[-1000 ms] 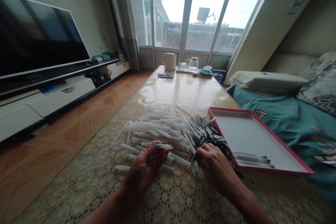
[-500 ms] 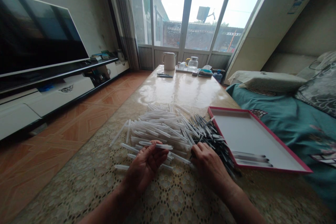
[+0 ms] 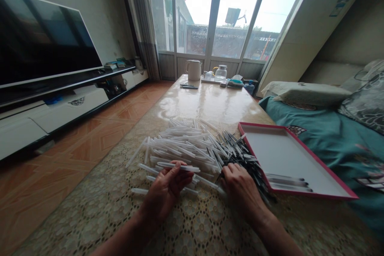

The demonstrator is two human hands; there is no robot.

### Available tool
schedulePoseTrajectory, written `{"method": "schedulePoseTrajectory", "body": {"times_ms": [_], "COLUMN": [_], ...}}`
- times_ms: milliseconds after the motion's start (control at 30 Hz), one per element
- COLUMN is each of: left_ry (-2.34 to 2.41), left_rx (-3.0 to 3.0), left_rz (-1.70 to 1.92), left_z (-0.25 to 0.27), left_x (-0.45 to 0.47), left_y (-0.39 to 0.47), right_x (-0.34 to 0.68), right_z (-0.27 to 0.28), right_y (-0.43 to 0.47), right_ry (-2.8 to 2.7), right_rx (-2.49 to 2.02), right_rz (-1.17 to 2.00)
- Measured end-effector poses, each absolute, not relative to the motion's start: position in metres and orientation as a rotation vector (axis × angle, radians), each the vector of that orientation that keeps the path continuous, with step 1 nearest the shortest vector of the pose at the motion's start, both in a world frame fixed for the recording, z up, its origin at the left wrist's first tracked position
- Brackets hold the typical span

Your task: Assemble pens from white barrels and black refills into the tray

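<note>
My left hand [image 3: 168, 187] is closed on a whitish, see-through pen barrel [image 3: 189, 169], pinched between thumb and fingers and lying almost level. Behind it spreads a heap of similar pen barrels [image 3: 180, 144] on the patterned tabletop. My right hand [image 3: 240, 184] reaches, fingers curled down, to the near left edge of a pile of thin black pen refills [image 3: 237, 148]. Its fingertips are hidden, so what they grip does not show. Right of the pile, a shallow pink-rimmed tray [image 3: 288, 144] has several pens [image 3: 288, 184] with dark ends lying at its near side.
A light jug [image 3: 193, 70], a glass pot [image 3: 221, 72] and a tissue pack [image 3: 235, 82] stand at the table's far end, with dark pens [image 3: 189, 86] before them. A teal-covered sofa [image 3: 324, 124] borders the right side; a television [image 3: 45, 40] stands left.
My right hand has shifted slightly right at the black refills, its fingers still curled. The left hand keeps its pen barrel nearly in place.
</note>
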State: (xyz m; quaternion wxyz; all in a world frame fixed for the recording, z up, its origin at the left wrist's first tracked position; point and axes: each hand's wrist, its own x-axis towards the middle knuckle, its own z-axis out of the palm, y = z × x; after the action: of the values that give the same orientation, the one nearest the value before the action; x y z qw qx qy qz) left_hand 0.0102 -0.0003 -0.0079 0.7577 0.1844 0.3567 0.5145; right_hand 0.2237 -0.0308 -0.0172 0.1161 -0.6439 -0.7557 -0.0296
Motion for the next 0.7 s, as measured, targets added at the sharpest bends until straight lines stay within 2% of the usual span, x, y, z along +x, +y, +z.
{"method": "schedulePoseTrajectory", "body": {"times_ms": [67, 233, 333, 700], "left_ry": [0.785, 0.779, 0.767, 0.715], "left_rx": [0.425, 0.486, 0.501, 0.522], "left_rz": [1.127, 1.099, 1.074, 1.037], "left_z": [-0.009, -0.013, -0.016, -0.014], "left_x": [0.010, 0.010, 0.011, 0.015], "left_y": [-0.001, -0.001, -0.002, -0.004], "right_x": [0.223, 0.208, 0.195, 0.187], "right_z": [-0.017, -0.012, -0.011, -0.014], "right_y": [-0.033, -0.041, -0.044, -0.045], "right_ry": [-2.112, -1.679, -1.531, -1.482], "right_rx": [-1.782, -1.352, -1.262, -1.223], "right_rz": [0.025, 0.554, 0.718, 0.719]}}
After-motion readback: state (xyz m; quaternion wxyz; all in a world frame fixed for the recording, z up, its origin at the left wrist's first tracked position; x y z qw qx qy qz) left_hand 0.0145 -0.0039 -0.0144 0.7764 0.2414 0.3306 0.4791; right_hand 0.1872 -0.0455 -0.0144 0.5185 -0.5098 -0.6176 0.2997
